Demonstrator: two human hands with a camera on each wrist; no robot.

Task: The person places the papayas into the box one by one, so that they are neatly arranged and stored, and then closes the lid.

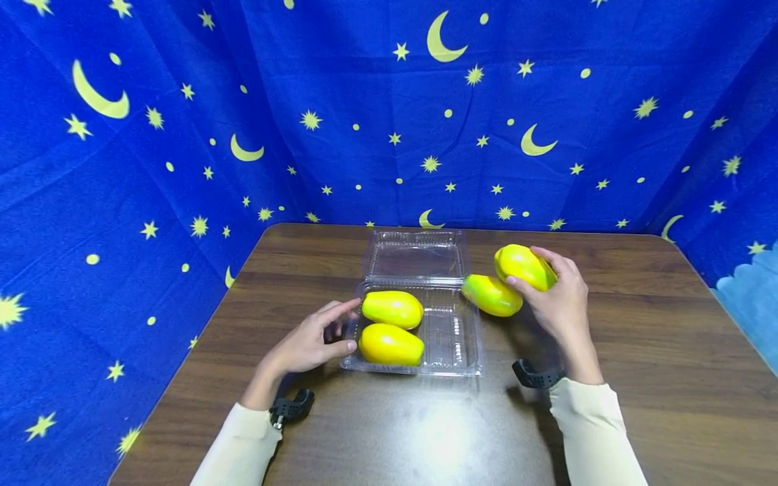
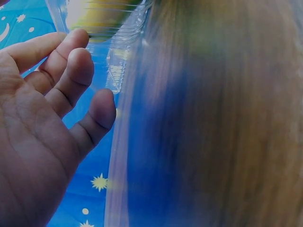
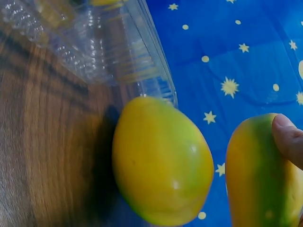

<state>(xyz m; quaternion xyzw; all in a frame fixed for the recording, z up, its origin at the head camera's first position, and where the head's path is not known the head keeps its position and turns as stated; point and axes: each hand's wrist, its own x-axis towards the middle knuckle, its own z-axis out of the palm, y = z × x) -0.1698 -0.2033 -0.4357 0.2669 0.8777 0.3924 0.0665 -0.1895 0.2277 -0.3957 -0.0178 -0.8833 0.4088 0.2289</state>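
My right hand (image 1: 562,297) grips a yellow-green papaya (image 1: 524,264), the thumb along its near side in the right wrist view. Another papaya (image 1: 491,297) lies on the table just below the held one, against the right side of a clear plastic clamshell box (image 1: 446,337). Two yellow papayas, a far one (image 1: 394,308) and a near one (image 1: 392,345), lie side by side in the box's left half. At the box's left wall is my left hand (image 1: 306,344), its fingers loosely bent and spread, the fingertips right at the rim.
The box's hinged lid (image 1: 416,256) lies folded back, away from me. Everything stands on a brown wood-grain table (image 1: 650,378). A blue cloth (image 1: 365,88) with moons and stars hangs behind and along the sides. Each wrist wears a black camera mount (image 1: 535,374).
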